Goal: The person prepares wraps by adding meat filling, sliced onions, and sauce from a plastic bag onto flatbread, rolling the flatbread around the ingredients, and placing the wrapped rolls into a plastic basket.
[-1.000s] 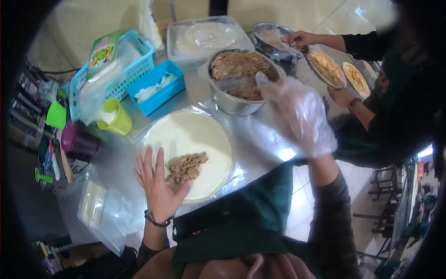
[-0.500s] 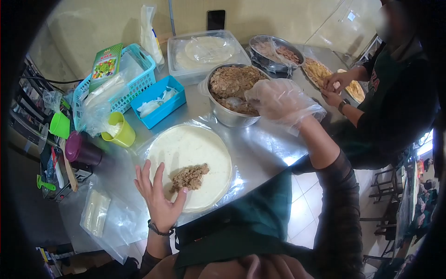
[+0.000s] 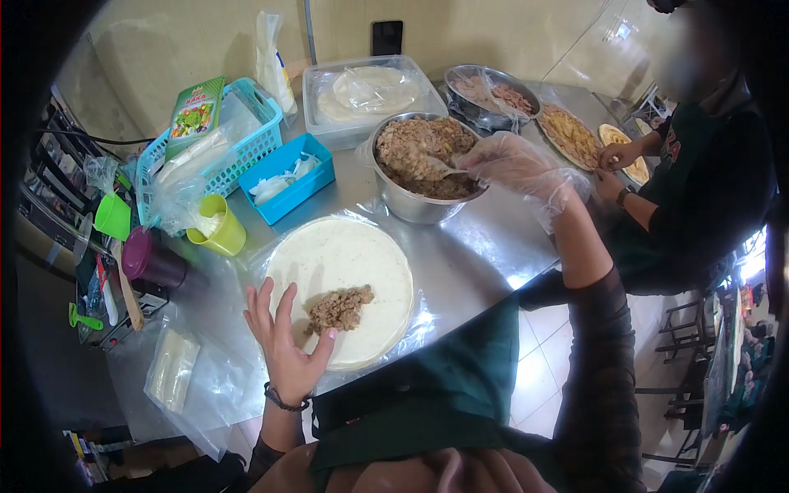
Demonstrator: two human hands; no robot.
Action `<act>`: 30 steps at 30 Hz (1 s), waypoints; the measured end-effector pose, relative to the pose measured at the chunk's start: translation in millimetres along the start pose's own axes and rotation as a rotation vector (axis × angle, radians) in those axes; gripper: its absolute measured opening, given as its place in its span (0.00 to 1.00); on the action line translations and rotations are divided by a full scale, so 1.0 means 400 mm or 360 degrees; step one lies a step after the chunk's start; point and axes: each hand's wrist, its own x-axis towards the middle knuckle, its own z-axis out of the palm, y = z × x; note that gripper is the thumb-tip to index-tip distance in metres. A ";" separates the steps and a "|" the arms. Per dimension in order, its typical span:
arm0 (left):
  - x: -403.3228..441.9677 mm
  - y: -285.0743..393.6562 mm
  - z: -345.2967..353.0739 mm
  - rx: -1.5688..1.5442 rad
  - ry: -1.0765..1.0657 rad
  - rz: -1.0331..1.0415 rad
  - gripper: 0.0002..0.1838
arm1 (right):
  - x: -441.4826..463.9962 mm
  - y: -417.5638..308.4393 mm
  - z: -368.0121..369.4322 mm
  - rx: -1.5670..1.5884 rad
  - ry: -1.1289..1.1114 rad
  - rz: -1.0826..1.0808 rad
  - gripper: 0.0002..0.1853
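Note:
A round flat wrapper point(image 3: 370, 263) lies on clear plastic on the metal table, with a mound of cooked filling point(image 3: 339, 310) on its lower left part. My left hand point(image 3: 288, 353) is bare, its fingers spread over the wrapper's left edge and the thumb beside the mound. In a clear plastic glove, my right hand point(image 3: 518, 168) holds a spoon point(image 3: 442, 168) over the metal pot point(image 3: 423, 209). The spoon carries a heap of filling, and more filling point(image 3: 423, 140) fills the pot.
Left and behind stand a blue tray point(image 3: 292, 194), a turquoise basket point(image 3: 246, 152), a yellow cup point(image 3: 223, 234) and a purple container point(image 3: 154, 259). A clear box of wrappers point(image 3: 370, 94) is at the back. Another person's hands point(image 3: 612, 168) work beside an oval dish point(image 3: 567, 135) at right.
The spoon, low in the pot half a second ago, has come up heaped with filling. My left hand has stayed by the mound. The other person's hands have moved around the dishes.

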 end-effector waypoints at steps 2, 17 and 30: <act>0.002 0.000 0.000 0.0037 -0.0028 0.0011 0.41 | -0.006 0.040 -0.006 0.0059 0.0111 -0.0215 0.10; 0.005 0.007 -0.003 0.0242 -0.0240 -0.0110 0.47 | -0.239 -0.151 0.232 -0.0809 0.0237 -0.1019 0.16; 0.003 0.006 0.001 0.0298 -0.0230 -0.0101 0.47 | -0.254 -0.145 0.259 -0.0836 0.0323 -0.1120 0.20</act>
